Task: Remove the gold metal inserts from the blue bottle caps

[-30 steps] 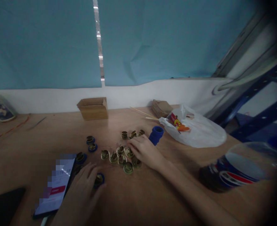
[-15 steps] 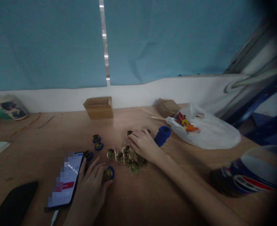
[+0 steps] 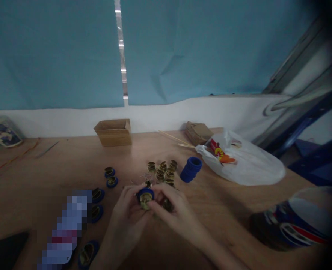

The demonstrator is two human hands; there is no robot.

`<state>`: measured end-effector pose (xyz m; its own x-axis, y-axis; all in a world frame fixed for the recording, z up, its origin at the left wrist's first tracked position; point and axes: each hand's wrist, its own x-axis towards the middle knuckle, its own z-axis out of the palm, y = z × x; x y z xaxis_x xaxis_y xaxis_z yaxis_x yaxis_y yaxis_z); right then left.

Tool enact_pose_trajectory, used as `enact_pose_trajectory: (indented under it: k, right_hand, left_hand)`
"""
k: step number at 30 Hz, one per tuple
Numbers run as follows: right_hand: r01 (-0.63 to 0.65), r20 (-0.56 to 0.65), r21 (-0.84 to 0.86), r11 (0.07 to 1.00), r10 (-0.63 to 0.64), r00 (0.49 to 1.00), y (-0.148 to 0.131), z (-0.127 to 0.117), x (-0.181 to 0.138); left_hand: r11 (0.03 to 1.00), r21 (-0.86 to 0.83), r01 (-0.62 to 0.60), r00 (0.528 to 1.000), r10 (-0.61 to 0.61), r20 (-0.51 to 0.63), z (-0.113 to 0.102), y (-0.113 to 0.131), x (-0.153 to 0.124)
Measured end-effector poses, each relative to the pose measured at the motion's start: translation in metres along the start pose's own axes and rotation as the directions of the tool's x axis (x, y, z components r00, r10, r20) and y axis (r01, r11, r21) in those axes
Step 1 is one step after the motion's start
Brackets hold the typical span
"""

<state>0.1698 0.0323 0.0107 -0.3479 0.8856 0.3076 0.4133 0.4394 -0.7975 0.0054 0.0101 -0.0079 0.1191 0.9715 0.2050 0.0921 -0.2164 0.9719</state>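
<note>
In front of me, both hands meet around a brass-coloured round metal piece with a blue ring [image 3: 145, 198] around its upper edge. My left hand [image 3: 128, 215] grips it from the left side. From the right, my right hand [image 3: 178, 208] also holds it, thumb pressed on the brass part. Just beyond my fingers lies a cluster of similar brass pieces [image 3: 160, 175] without blue rings, partly hidden by the hands. A leaning stack of blue rings [image 3: 190, 170] stands to its right. Several brass pieces with blue rings [image 3: 112, 182] sit in a loose column to the left.
A blurred-out phone [image 3: 66, 228] lies at left, with a dark flat object [image 3: 6, 249] beyond it. Along the back are an open cardboard box [image 3: 115, 137], a second carton [image 3: 199, 132] and thin sticks [image 3: 173, 138]. A white plastic bag [image 3: 256, 161] and a Pepsi bottle [image 3: 290, 221] occupy the right.
My left hand has left a blue-ringed piece on the left side and moved right. My right hand has come back from the brass cluster. Both now hold one blue-ringed piece; the view has shifted slightly.
</note>
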Motion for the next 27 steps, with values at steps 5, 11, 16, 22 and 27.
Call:
enact_pose_trajectory:
  k: [5, 11, 16, 22, 27]
  right_hand:
    - [0.142, -0.141, -0.053, 0.989, -0.148, 0.979, 0.002, 0.001, -0.004]
    - [0.236, -0.262, -0.046, 0.971, -0.24, 0.935, 0.003, 0.01, -0.007]
    - [0.24, -0.291, -0.023, 0.971, -0.236, 0.927, 0.005, 0.014, -0.008]
    - [0.232, -0.364, -0.03, 0.972, -0.227, 0.903, 0.004, 0.018, -0.01]
    - [0.245, -0.371, -0.019, 0.969, -0.235, 0.899, 0.006, 0.02, -0.01]
  left_hand:
    - [0.95, -0.294, 0.106, 0.994, -0.099, 0.039, -0.002, 0.003, 0.0]
    - [0.984, -0.175, 0.028, 0.994, -0.045, -0.097, -0.001, -0.003, -0.002]
    - [0.982, -0.189, 0.025, 0.994, -0.045, -0.104, 0.001, 0.0, -0.004]
    - [0.972, -0.232, 0.023, 0.996, -0.041, -0.074, 0.006, 0.001, -0.005]
    - [0.994, -0.101, -0.05, 0.996, 0.043, -0.072, 0.006, -0.005, -0.006]
